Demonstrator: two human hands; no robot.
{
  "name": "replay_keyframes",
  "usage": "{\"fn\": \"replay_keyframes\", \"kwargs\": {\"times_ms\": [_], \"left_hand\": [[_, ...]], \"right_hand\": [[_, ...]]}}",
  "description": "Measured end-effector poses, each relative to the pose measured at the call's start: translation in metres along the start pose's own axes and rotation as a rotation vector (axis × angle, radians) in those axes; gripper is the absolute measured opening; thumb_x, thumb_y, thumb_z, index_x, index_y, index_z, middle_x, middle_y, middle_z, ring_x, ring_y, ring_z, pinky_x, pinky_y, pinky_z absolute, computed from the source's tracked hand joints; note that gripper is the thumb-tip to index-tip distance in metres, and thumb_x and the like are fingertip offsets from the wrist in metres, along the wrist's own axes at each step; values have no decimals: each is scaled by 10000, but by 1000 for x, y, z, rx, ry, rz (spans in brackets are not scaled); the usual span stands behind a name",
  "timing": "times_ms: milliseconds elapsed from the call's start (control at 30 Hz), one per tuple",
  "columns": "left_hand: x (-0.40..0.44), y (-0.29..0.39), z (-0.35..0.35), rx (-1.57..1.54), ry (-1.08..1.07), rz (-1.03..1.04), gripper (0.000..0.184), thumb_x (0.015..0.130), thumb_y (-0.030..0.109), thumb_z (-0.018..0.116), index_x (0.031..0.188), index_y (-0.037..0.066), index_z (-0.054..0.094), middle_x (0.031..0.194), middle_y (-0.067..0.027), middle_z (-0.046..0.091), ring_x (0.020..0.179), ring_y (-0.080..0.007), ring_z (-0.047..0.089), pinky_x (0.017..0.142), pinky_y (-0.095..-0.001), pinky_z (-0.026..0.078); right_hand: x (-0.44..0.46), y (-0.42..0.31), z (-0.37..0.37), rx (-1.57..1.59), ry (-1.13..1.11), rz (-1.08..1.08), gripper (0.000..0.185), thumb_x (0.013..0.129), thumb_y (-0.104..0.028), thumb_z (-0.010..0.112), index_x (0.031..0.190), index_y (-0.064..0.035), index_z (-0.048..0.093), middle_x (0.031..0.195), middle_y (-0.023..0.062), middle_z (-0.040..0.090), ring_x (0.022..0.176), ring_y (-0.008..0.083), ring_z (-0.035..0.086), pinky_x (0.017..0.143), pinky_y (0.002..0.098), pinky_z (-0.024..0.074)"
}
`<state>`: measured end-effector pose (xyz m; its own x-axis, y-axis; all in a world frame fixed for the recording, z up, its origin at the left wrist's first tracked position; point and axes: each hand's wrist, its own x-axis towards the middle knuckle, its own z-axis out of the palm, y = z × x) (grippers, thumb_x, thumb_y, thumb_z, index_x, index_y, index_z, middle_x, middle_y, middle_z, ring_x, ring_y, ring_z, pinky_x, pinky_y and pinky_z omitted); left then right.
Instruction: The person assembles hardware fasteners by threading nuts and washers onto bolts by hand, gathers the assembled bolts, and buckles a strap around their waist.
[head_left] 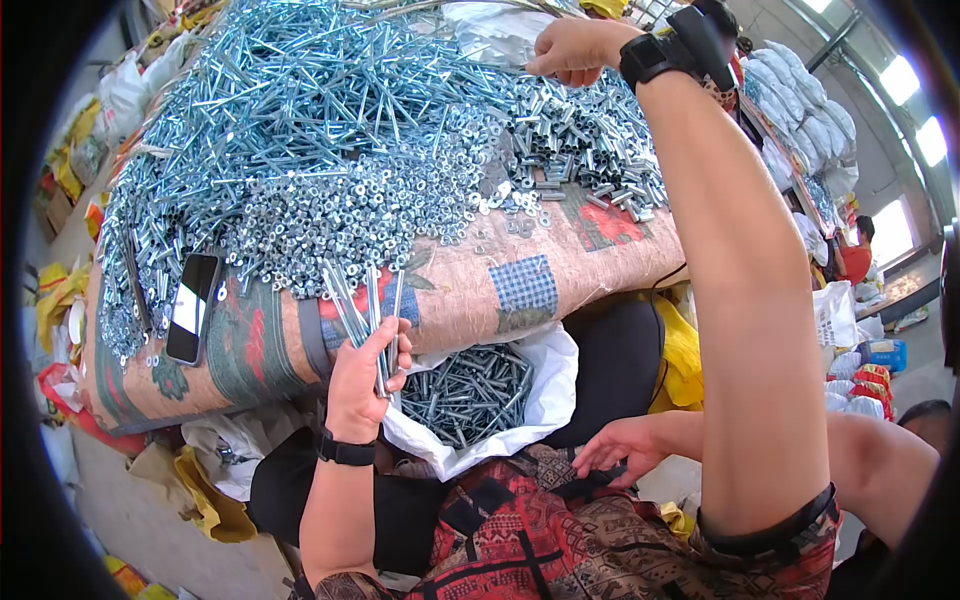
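My left hand is closed around a small bundle of long, thin metal rods, which point up and away over the table's front edge. Just right of it, a white sack stands open, full of darker bolt-like pieces. My right hand reaches over the far right of the heap, near white plastic sheeting. Its fingers are curled together; anything between them is hidden. Below lie short metal sleeves. Long rods are piled behind loose nuts.
A phone lies on the patterned table cover at left. Another person's hand comes in from the right, close to my lap. Yellow bags lie beside the table. Farther right, a person in red is near stacked white sacks.
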<state>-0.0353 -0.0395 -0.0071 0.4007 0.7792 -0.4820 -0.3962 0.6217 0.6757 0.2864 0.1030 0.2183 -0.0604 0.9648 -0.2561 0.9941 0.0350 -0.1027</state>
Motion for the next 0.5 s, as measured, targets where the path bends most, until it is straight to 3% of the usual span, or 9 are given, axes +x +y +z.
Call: {"fn": "replay_keyframes", "kwargs": {"times_ms": [100, 500], "left_hand": [[0, 0, 0, 9, 0, -4, 236, 922, 221, 616, 1007, 2, 597, 753, -35, 612, 586, -93, 581, 370, -184, 358], [-3, 2, 6, -10, -35, 26, 232, 921, 219, 617, 995, -1, 598, 740, -34, 614, 587, -90, 582, 376, -181, 359]], "right_hand": [[27, 10, -16, -104, 61, 64, 401, 871, -447, 571, 834, -52, 626, 723, 79, 661, 628, 168, 662, 542, 281, 549], [39, 8, 20, 0, -18, 40, 370, 828, -400, 608, 873, -33, 637, 736, 75, 662, 665, 167, 664, 581, 284, 549]]}}
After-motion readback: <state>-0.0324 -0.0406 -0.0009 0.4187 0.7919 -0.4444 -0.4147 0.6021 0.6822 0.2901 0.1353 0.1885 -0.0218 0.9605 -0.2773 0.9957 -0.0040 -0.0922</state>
